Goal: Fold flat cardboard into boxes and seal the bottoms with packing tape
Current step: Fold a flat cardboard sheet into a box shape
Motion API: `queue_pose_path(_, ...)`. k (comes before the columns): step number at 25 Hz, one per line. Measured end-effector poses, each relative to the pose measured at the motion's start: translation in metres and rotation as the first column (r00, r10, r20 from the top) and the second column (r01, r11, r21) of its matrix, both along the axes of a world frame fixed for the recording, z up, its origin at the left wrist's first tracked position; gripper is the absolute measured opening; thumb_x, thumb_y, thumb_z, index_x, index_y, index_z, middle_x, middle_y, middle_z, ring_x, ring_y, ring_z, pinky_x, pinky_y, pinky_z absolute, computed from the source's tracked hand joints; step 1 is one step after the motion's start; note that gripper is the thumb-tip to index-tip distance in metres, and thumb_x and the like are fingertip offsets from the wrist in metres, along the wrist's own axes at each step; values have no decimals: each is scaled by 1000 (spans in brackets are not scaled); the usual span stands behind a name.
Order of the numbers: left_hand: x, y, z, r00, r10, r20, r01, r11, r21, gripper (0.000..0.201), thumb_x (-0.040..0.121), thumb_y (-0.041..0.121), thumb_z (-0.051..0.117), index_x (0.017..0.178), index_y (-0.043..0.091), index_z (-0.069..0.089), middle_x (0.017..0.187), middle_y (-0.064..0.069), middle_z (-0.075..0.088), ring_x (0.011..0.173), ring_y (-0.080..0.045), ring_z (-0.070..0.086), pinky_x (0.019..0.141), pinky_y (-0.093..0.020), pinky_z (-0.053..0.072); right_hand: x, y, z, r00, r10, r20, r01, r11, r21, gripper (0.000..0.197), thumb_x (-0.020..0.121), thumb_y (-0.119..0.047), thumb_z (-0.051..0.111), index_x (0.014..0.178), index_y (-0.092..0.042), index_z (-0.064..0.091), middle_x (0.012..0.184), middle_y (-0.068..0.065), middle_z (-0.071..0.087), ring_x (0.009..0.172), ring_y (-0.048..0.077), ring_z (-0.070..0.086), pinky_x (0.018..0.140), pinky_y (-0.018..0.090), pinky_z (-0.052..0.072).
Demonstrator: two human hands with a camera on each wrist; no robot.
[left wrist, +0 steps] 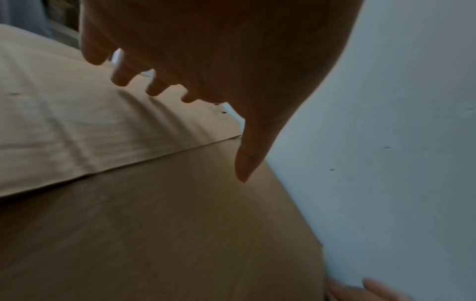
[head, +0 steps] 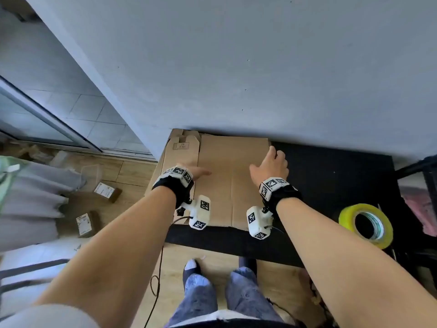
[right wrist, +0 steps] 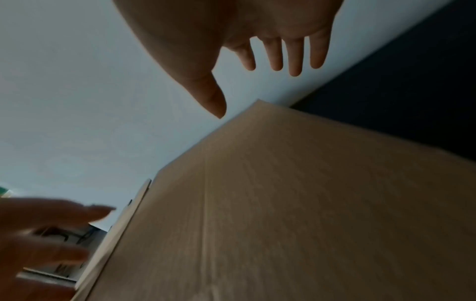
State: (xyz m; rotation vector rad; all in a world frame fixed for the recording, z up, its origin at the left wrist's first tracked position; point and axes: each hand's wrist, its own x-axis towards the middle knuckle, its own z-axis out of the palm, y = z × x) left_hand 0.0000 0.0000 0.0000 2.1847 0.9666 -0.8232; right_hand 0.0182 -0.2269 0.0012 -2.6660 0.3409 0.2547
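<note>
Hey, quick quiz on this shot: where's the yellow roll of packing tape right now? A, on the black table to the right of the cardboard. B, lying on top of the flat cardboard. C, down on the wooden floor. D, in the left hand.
A: the tape roll sits on the black table, right of the flat cardboard, beside the right forearm; neither hand holds it.

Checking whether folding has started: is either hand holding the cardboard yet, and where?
Nothing is held. Both the left hand and right hand are spread open over the flat cardboard, fingers straight, none curled round an edge.
</note>
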Motion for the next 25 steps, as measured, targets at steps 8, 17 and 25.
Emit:
queue_pose_path(8, -25, 12, -10, 968, 193, -159, -191, 981, 32, 160, 18, 74, 84, 151, 27, 8, 148, -12, 30, 66, -35, 70, 69, -57, 57, -19, -10, -43, 980, -106, -170, 111, 993, 24, 76, 89, -37, 61, 148, -6, 25, 148, 15, 34, 134, 33, 36, 109, 47, 33)
queue_pose_path(17, -20, -1, -7, 970, 241, 6, -240, 968, -74, 169, 2, 77, 81, 148, 27, 15, 144, -8, 37, 123, -38, 48, 80, -42, 48, -12, -1, -23, 973, -221, -72, 228, 967, 117, 73, 93, -40, 55, 147, -2, 25, 142, 16, 42, 129, 34, 44, 108, 46, 34)
queue_pose_path(25, -39, -10, 23, 895, 406, 185, -282, 836, -471, 123, 49, 72, 81, 146, 14, 31, 133, -1, 51, 119, -25, 55, 103, -42, 45, -19, 0, 21, 980, -200, 19, 194, 967, 163, 73, 94, -46, 52, 148, -4, 26, 141, 14, 42, 126, 34, 47, 94, 43, 43)
